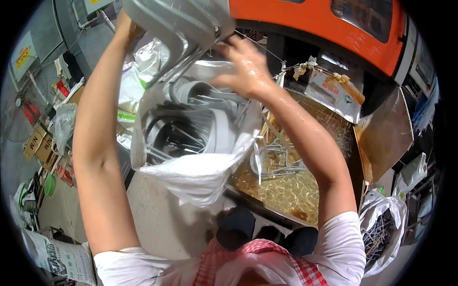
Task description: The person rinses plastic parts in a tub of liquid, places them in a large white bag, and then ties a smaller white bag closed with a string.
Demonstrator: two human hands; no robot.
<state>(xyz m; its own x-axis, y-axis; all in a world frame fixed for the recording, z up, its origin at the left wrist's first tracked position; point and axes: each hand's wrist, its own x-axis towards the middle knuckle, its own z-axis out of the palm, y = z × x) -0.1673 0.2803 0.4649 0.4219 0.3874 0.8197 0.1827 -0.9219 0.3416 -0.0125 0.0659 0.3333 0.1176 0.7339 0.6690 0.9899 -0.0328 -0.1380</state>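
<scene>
A stack [179,21] of grey, curved plastic frames is held up by the left hand [126,26], which is closed on its left edge; the fingers are mostly hidden behind the plastic. The stack is blurred and is cut off by the upper edge of the view. At its lower right corner the right hand [245,66] is seen with fingers spread and thumb set apart, gripping nothing that can be made out; whether the stack is touched by the fingertips cannot be told. Wet shine is seen on the right hand and forearm.

Below and between the hands, a white sack [195,174] is held wide at the mouth, and more grey frames [222,131] are nested inside it. Below the right hand, beside the sack, a tank [272,209] is filled with clear, yellowish water, in which grey bars [286,170] are lying. Beyond the right hand, a silver sheet [329,102] is propped under an orange machine [310,19]. Farther right of that hand, a brown board [389,136] is tilted at the tank's side, and, lower, a bag [400,214] is filled with thin grey scraps [377,236]. Well left of the left forearm, a clear bag [63,126] and cartons [45,148] are piled.
</scene>
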